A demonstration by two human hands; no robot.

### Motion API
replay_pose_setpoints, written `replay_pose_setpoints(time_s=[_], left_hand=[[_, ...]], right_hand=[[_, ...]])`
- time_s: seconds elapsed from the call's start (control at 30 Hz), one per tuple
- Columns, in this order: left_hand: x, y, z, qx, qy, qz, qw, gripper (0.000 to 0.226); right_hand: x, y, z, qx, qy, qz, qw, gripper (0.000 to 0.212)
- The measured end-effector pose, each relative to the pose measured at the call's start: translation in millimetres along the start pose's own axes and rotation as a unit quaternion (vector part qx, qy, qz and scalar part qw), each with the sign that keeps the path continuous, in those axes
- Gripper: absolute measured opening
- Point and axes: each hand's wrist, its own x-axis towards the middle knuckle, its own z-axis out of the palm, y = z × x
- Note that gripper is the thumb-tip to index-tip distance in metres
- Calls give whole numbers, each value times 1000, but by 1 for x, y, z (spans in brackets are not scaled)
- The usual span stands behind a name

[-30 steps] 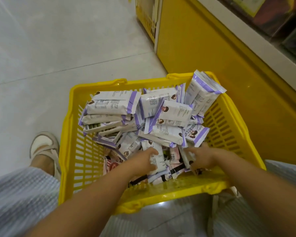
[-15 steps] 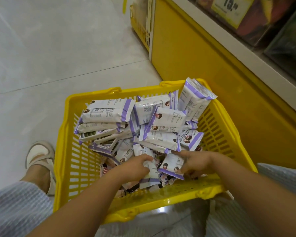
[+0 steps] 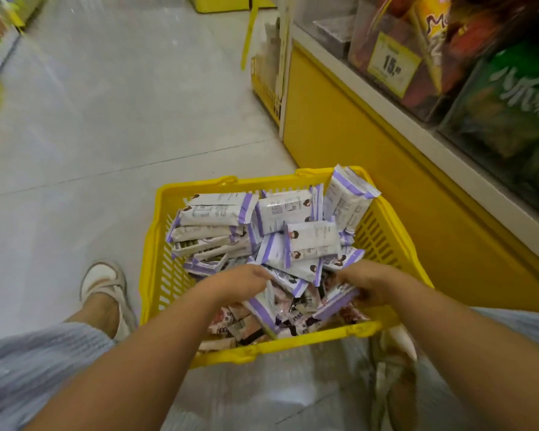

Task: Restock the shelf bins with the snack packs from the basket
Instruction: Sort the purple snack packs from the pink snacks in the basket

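Two purple-edged snack packs [image 3: 336,301] lifted since before, one gripped in left hand [image 3: 240,283], one in right hand [image 3: 366,284].

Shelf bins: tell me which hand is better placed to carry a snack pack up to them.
Right. The right hand grips a purple-edged pack, and the shelf bins stand on that side of the basket; the left hand is farther from them.

the yellow slotted basket [image 3: 150,259] stands heaped with white snack packs [image 3: 218,209] with purple ends. they are stacked flat along its far edge and jumbled in the middle. one pack [image 3: 349,197] leans upright at its far right corner. clear shelf bins [image 3: 511,119] sit above its right side, their contents blurred.
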Motion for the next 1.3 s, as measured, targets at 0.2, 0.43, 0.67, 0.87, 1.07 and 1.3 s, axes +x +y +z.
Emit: replay_pose_setpoints(time_s=[0.2, 0.43, 0.67, 0.87, 1.07, 1.3], left_hand=[[-43, 12, -44, 84, 21, 4, 996, 30], [-85, 22, -100, 15, 125, 107, 986, 31], [-87, -1, -122, -154, 275, 208, 926, 36], [-67, -20, -122, -141, 517, 216, 817, 35], [-43, -40, -106, 60, 528, 195, 824, 49], [-24, -65, -85, 227, 443, 124, 859, 53]], right_hand=[[-43, -29, -44, -182, 10, -74, 980, 8], [-66, -67, -58, -315, 119, -312, 889, 65], [-35, -66, -29, -311, 122, -353, 874, 43], [-22, -86, -25, -220, 137, -402, 878, 44], [-28, -111, -46, -133, 207, -442, 863, 42], [-20, -126, -33, -126, 284, -466, 828, 47]])
